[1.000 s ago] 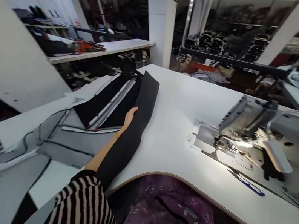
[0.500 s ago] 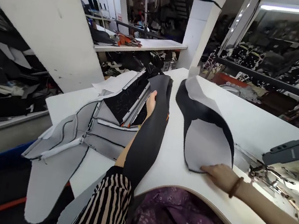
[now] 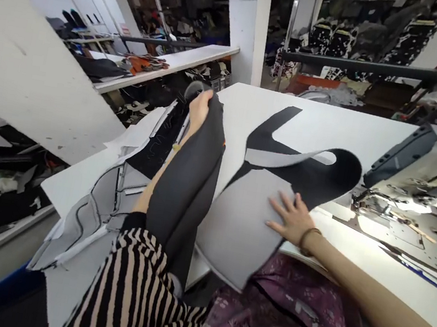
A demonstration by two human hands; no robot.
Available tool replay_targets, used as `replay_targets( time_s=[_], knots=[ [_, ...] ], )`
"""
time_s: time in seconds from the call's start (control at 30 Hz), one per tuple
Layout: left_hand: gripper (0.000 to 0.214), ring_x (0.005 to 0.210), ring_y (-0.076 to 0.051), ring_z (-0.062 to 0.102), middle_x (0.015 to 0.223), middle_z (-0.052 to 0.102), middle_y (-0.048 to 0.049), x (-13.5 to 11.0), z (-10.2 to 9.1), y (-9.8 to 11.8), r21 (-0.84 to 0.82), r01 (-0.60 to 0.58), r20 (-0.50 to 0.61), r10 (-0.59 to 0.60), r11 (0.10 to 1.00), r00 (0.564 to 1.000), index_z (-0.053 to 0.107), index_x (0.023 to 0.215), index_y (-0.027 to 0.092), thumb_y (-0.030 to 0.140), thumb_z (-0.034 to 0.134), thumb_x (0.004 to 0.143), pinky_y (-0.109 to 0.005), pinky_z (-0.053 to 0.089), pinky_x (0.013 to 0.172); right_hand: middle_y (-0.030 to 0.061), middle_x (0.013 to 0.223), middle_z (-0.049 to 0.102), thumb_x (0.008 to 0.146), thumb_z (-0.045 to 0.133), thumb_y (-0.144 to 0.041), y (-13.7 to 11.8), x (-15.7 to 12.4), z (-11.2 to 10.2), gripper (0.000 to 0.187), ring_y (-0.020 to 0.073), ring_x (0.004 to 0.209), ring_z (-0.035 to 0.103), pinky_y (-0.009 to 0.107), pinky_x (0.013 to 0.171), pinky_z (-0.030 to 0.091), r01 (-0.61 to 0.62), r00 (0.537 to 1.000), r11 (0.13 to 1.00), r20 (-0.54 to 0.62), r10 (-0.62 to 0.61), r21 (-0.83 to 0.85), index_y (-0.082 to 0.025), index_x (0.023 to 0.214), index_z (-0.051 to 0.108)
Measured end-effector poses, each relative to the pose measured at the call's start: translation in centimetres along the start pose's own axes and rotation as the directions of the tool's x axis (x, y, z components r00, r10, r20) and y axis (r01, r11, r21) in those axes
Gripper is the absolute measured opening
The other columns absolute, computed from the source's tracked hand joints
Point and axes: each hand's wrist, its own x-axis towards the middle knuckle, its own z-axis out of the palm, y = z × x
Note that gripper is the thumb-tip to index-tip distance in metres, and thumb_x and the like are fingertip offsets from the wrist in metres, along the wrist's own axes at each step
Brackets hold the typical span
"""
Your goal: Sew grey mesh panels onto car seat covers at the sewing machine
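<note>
My left hand (image 3: 199,109) grips the far end of a long dark grey fabric panel (image 3: 188,181), which drapes back along my forearm to the striped sleeve. My right hand (image 3: 291,217) lies with spread fingers on a light grey and black fabric piece (image 3: 249,219). That piece is curled: its far part folds over in a loop, showing the black side, and its near corner hangs past the table edge by my lap. Left of my forearm lies a sewn grey panel assembly (image 3: 98,205) with dark piping and white strips.
On the right of the white table (image 3: 240,97) stands a sewing machine (image 3: 404,155). Blue-handled snips (image 3: 426,274) lie near it. A white pillar (image 3: 246,23) and a shelf (image 3: 189,58) with orange scraps (image 3: 145,65) stand behind. Piled dark fabric (image 3: 3,172) fills the left side.
My left hand has lifted the dark panel's far end up and left. My right hand has moved from the light piece's edge onto its surface; the piece has turned and come nearer. The view has swung right.
</note>
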Motion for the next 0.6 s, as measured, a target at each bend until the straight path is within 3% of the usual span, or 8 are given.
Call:
replay_targets(
  time_s=[0.1, 0.2, 0.27, 0.3, 0.37, 0.43, 0.5, 0.6],
  knots=[
    [0.02, 0.112, -0.019, 0.053, 0.095, 0.065, 0.0004, -1.0, 4.1, 1.7, 0.223, -0.175, 0.245, 0.119, 0.959, 0.962, 0.055, 0.067, 0.019, 0.021, 0.059, 0.086, -0.037, 0.032, 0.113, 0.0174, 0.152, 0.038, 0.082, 0.048, -0.073, -9.6, 0.9, -1.4, 0.079, 0.0478, 0.137, 0.03, 0.065, 0.1, 0.036, 0.018, 0.997, 0.984, 0.076, -0.032, 0.178, -0.028, 0.147, 0.043],
    [0.035, 0.112, -0.021, 0.058, 0.111, 0.067, -0.0038, -7.1, 7.5, -0.2, 0.233, -0.234, 0.446, 0.11, 0.944, 0.888, 0.047, 0.051, 0.019, 0.022, 0.057, 0.085, -0.037, 0.037, 0.111, 0.0164, 0.141, 0.051, 0.078, 0.054, -0.071, -17.0, -0.3, -2.2, 0.073, 0.044, 0.134, 0.037, 0.062, 0.104, 0.033, 0.298, 0.949, 0.875, -0.021, -0.314, 0.382, -0.023, 0.134, 0.059],
    [0.038, 0.122, -0.024, 0.055, 0.125, 0.064, -0.007, -12.4, 8.0, -2.5, 0.271, -0.281, 0.702, 0.011, 0.921, 0.712, 0.044, 0.047, 0.02, 0.026, 0.058, 0.081, -0.038, 0.035, 0.114, 0.0101, 0.117, 0.067, 0.084, 0.055, -0.06, -18.9, -1.6, -2.4, 0.052, 0.0315, 0.12, 0.052, 0.052, 0.105, 0.037, 0.503, 0.85, 0.736, -0.103, -0.517, 0.453, -0.025, 0.119, 0.068],
    [0.037, 0.124, -0.025, 0.055, 0.129, 0.063, -0.0077, -14.8, 7.8, -3.4, 0.311, -0.267, 0.766, -0.073, 0.912, 0.639, 0.044, 0.047, 0.021, 0.027, 0.057, 0.081, -0.038, 0.036, 0.114, 0.0069, 0.107, 0.07, 0.086, 0.054, -0.055, -18.7, -2.2, -2.4, 0.043, 0.0255, 0.11, 0.057, 0.045, 0.102, 0.042, 0.556, 0.809, 0.686, -0.117, -0.576, 0.469, -0.025, 0.114, 0.069],
    [0.033, 0.123, -0.025, 0.057, 0.134, 0.061, -0.0107, -18.5, 6.4, -4.5, 0.351, -0.247, 0.79, -0.144, 0.903, 0.596, 0.046, 0.049, 0.021, 0.027, 0.052, 0.082, -0.039, 0.04, 0.112, 0.0048, 0.1, 0.071, 0.089, 0.054, -0.046, -15.7, -2.8, -2.4, 0.034, 0.0189, 0.096, 0.061, 0.035, 0.09, 0.049, 0.566, 0.794, 0.677, -0.092, -0.601, 0.47, -0.024, 0.11, 0.069],
    [0.033, 0.128, -0.025, 0.054, 0.141, 0.055, -0.0123, -20.2, 4.7, -4.3, 0.374, -0.227, 0.78, -0.172, 0.899, 0.602, 0.047, 0.052, 0.021, 0.029, 0.046, 0.084, -0.038, 0.039, 0.112, 0.0119, 0.111, 0.069, 0.09, 0.052, -0.038, -10.2, -2.7, -2.3, 0.033, 0.0244, 0.104, 0.06, 0.042, 0.091, 0.048, 0.485, 0.858, 0.757, -0.071, -0.509, 0.437, -0.017, 0.11, 0.07],
    [0.035, 0.135, -0.024, 0.048, 0.149, 0.047, -0.0104, -20.4, 3.5, -2.9, 0.384, -0.21, 0.773, -0.189, 0.899, 0.606, 0.045, 0.053, 0.021, 0.032, 0.044, 0.086, -0.036, 0.036, 0.115, 0.0172, 0.136, 0.056, 0.09, 0.053, -0.044, -4.0, -2.3, -2.0, 0.046, 0.038, 0.128, 0.045, 0.06, 0.101, 0.037, 0.292, 0.956, 0.904, -0.069, -0.285, 0.313, -0.017, 0.125, 0.064],
    [0.039, 0.14, -0.023, 0.042, 0.156, 0.036, -0.0033, -19.9, 3.5, 0.2, 0.362, -0.253, 0.801, -0.161, 0.897, 0.576, 0.042, 0.051, 0.021, 0.035, 0.043, 0.087, -0.035, 0.033, 0.117, 0.0151, 0.146, 0.047, 0.085, 0.056, -0.06, 1.5, -2.1, -1.3, 0.062, 0.0456, 0.137, 0.031, 0.065, 0.102, 0.032, 0.085, 0.996, 0.98, -0.029, -0.081, 0.178, -0.026, 0.136, 0.057]
  ],
)
